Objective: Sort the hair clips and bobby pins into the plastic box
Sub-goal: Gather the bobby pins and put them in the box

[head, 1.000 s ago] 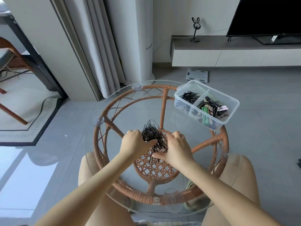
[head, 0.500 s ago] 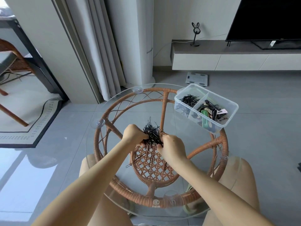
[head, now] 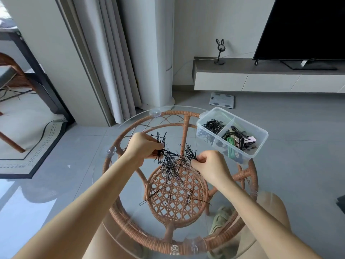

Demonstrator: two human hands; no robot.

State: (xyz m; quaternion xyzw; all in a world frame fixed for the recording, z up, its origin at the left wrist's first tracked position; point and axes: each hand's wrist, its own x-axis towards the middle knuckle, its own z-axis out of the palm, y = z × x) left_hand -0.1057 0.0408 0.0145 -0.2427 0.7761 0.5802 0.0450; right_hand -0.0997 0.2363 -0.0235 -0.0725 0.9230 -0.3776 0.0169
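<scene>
Left hand (head: 144, 148) and right hand (head: 211, 165) each pinched a tuft of bobby pins (head: 170, 165) over the table (head: 130, 230), probably to tease the tangle apart. Plastic box (head: 248, 124) sat far right, within reach: pins in one compartment, hair clips (head: 240, 141) in the other.

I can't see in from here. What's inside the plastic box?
The plastic box has two compartments: black bobby pins in the left one, hair clips in the right, one of them green. Whatever lies under those piles is covered.

floor (head: 280, 116): grey tiles | curtain (head: 112, 62): pale | TV (head: 306, 27): dark, on low cabinet (head: 261, 81)
</scene>
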